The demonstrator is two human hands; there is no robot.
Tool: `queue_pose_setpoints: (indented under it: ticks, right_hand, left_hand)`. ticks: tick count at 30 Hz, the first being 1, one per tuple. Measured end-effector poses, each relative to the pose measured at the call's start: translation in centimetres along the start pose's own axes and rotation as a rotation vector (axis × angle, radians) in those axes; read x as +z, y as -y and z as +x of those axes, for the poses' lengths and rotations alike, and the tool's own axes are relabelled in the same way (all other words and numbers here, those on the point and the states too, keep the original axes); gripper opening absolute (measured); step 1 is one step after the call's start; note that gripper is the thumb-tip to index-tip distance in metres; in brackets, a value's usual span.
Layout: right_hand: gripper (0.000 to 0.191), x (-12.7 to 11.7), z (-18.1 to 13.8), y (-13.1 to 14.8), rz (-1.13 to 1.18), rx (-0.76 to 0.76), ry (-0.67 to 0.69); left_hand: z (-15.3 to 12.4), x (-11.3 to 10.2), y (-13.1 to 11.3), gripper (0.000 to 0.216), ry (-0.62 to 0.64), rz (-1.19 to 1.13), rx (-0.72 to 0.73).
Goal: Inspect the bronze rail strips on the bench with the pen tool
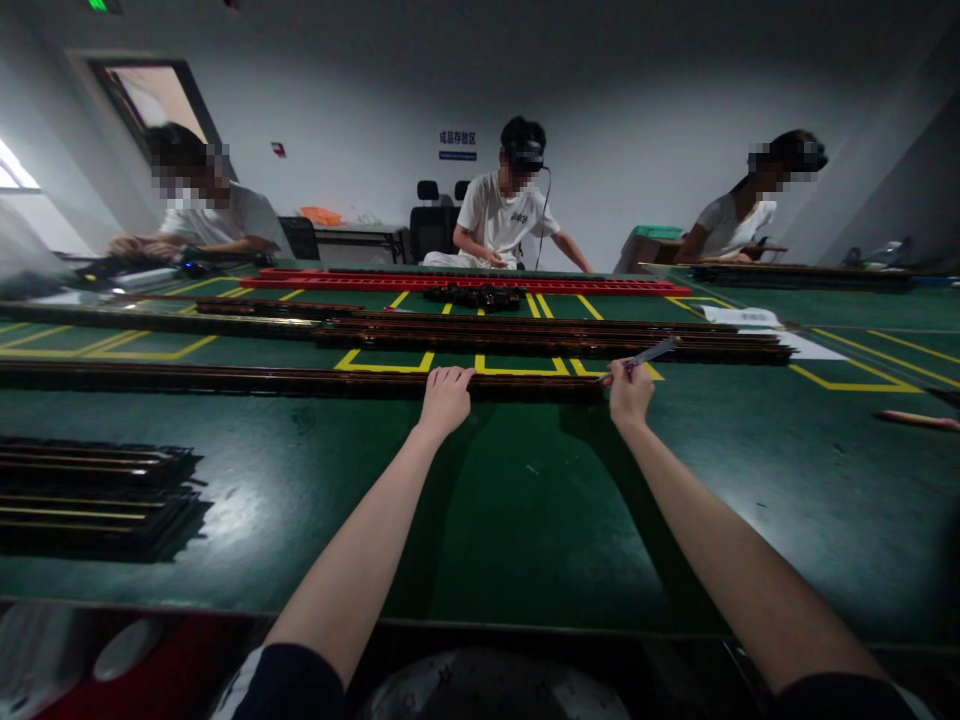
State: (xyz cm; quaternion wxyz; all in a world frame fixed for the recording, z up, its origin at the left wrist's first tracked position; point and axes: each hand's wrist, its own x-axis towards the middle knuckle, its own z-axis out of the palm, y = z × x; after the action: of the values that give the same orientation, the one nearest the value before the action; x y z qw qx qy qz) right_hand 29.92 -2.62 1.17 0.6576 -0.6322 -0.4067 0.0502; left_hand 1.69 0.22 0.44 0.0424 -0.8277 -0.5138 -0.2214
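A long dark strip (225,380) lies across the green table (525,520) in front of me. My left hand (445,398) rests on it near its middle, fingers curled over its top edge. My right hand (630,392) is at the strip's right end, closed on a thin grey tool (654,353) that points up and to the right. More dark strips (555,335) lie side by side just beyond.
A stack of dark strips (90,495) sits at the near left. A long red strip (465,283) and a black part (474,295) lie farther back. Three people sit at the far side. A white sheet (750,318) and a pencil (919,420) lie at right.
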Motion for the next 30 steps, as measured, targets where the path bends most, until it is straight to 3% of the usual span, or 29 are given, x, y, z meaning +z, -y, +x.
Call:
queue_pose_setpoints:
  ticks: [10,30]
  right_hand:
    - [0.023,0.04,0.34,-0.57,-0.059,-0.021,0.006]
    - [0.019,-0.14,0.07,-0.21,-0.025,-0.018,0.037]
  left_hand:
    - [0.06,0.07,-0.09,0.048,-0.021,0.031,-0.004]
    - [0.06,0.02,0.04,0.048,0.002,0.008,0.003]
